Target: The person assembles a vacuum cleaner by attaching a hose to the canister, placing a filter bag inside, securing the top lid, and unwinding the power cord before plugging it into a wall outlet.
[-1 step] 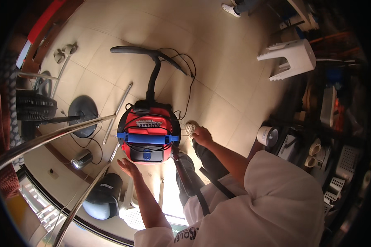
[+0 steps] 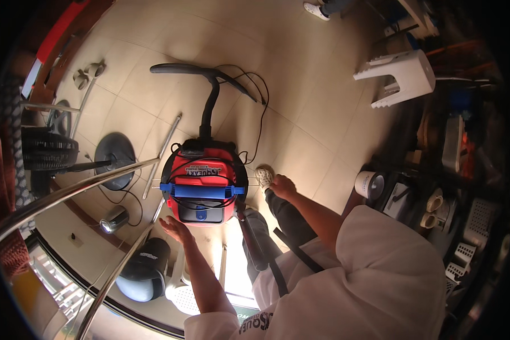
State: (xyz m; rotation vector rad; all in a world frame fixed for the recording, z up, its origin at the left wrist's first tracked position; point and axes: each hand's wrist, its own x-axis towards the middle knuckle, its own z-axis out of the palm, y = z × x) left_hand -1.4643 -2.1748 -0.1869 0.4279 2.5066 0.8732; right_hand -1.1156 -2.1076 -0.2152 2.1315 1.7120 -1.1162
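Note:
A red and black vacuum cleaner stands on the tiled floor before me, with a blue tube-shaped piece lying across its top and a black cable looped over it. Its black hose stretches away to a long dark end on the floor. My left hand is open at the cleaner's near left corner, palm partly turned up, holding nothing I can see. My right hand is closed, right of the cleaner and over my shoe; the inside of its fingers is hidden. A dark strap-like piece runs between the cleaner and my body.
Chrome rails cross the left side, near a black fan and a round black base. A metal tube lies beside the cleaner. At the right are a tipped white stool and shelves with a white container. Another person's shoe shows at the top.
The view has shifted very slightly. My right hand sits a touch further right, and my shoe beneath it shows more sharply. Otherwise the scene is the same.

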